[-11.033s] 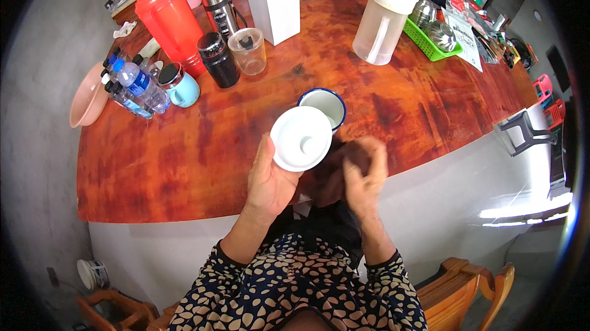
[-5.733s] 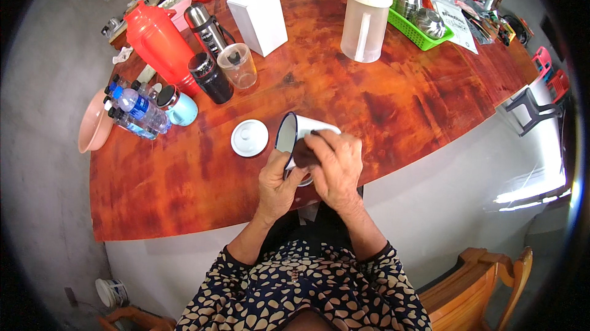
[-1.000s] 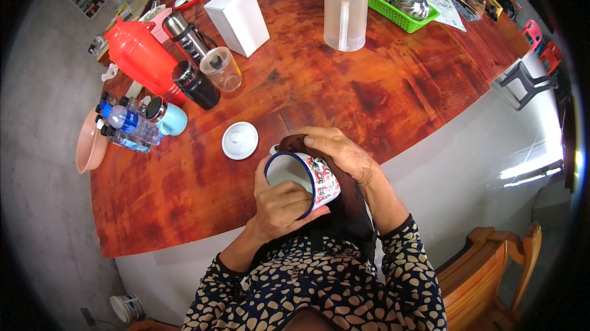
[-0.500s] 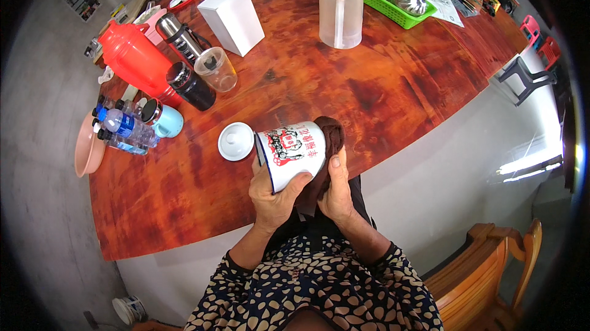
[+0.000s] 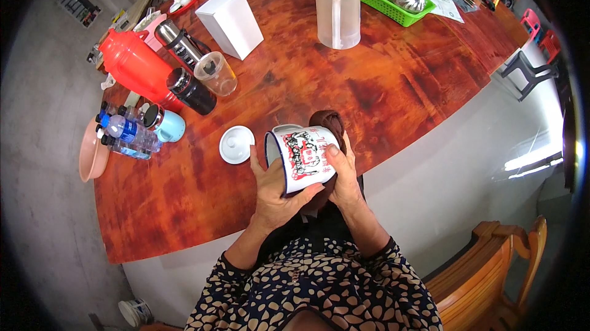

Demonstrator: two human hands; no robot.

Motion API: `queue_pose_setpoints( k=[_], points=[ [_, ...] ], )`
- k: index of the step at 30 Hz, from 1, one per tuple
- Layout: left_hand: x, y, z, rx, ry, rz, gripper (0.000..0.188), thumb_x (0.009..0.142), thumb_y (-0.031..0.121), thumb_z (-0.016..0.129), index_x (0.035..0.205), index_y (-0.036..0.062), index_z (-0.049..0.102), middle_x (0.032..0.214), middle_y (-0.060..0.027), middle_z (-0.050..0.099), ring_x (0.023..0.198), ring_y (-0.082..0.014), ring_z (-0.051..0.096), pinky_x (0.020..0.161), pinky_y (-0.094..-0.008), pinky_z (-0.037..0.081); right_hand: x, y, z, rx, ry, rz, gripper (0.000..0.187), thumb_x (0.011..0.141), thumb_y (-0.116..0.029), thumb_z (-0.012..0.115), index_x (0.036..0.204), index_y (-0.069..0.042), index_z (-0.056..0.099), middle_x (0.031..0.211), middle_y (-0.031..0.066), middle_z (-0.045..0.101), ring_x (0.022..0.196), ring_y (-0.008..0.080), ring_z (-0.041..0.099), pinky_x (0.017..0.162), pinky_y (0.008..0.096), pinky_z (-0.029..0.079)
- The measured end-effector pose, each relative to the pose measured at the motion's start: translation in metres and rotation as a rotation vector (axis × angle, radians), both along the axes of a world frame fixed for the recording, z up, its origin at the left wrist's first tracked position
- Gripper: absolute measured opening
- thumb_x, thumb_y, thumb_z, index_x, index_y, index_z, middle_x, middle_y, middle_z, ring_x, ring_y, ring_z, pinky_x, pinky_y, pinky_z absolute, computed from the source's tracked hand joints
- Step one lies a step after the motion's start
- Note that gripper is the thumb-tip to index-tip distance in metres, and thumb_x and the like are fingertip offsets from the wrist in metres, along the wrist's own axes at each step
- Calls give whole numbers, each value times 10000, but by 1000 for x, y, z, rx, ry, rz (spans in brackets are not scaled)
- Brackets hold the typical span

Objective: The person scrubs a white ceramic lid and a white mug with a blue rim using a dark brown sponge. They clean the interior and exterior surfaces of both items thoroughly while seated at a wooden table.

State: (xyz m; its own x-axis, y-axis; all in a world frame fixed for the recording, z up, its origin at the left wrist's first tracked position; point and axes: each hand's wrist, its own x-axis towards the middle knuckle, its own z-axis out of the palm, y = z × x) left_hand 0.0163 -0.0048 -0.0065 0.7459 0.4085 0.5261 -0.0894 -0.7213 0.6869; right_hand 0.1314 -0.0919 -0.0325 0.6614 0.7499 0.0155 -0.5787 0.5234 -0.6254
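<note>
A white enamel mug [image 5: 307,158] with a blue rim and a red and black print is tipped on its side, its mouth toward the left. My left hand [image 5: 275,197] grips it at the rim, with some fingers at the opening and the thumb along the underside. Around the mug's base my right hand [image 5: 345,179] presses a brown cloth [image 5: 327,123], its thumb resting on the printed wall. Part of the cloth hangs down behind the hands, where it is mostly hidden. Left of the mug, the white lid [image 5: 236,144] lies on the table, knob up.
On the wooden table [image 5: 184,208] stand a red thermos jug [image 5: 136,66], a black flask [image 5: 192,91], a clear cup [image 5: 216,74], a light-blue mug [image 5: 166,123], plastic bottles [image 5: 129,131], a white box [image 5: 232,25], a pitcher [image 5: 338,15] and a green basket [image 5: 399,8].
The mug has turned in my hands and shifted slightly right, so its mouth and handle show more. My right thumb now lies on the printed side; left fingers have spread at the rim.
</note>
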Motion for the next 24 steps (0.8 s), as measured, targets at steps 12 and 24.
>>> queue_pose_setpoints(
  k=[12, 24],
  points=[
    [-4, -9, 21, -359, -29, -40, 167, 776, 104, 776, 908, 24, 713, 838, -67, 715, 723, -161, 667, 646, -299, 497, 5, -10, 3, -27, -1020, -487, 480, 908, -310, 565, 1277, -4, 553, 1423, 234, 380, 1302, 390, 402, 1085, 477, 300],
    [-8, -2, 10, 302, -115, -88, 213, 644, 133, 831, 713, 68, 639, 663, -30, 633, 534, -189, 552, 559, -326, 360, 12, 2, 76, -376, -1393, -341, 223, 901, -125, 539, 1079, -38, 639, 1192, 168, 487, 1136, 316, 412, 976, 414, 370]
  ],
)
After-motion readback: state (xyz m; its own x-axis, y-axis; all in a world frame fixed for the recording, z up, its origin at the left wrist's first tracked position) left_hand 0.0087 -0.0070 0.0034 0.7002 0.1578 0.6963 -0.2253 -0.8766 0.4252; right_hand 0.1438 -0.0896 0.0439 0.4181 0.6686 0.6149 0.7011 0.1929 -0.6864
